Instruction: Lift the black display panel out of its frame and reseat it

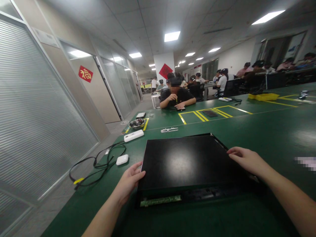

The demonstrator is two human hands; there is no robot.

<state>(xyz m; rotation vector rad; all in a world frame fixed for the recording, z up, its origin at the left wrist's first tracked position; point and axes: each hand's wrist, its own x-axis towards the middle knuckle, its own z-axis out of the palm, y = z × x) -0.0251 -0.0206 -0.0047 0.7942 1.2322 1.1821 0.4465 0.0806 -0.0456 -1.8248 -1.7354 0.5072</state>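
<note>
A metal bowl [137, 124] with dark contents stands on the green counter [276, 131]. On the bowl's near side lie a long white device [133, 135], then a small white case [122, 159] and looping black cables [95, 162]. Pale thin pieces [169, 130] rest to its right, and well beyond them in that direction sits a yellow tray [264, 96]. Past the bowl, to the right, a dark-clad co-worker [189, 96] leans in; to its left hangs a red sign [85, 73].
</note>
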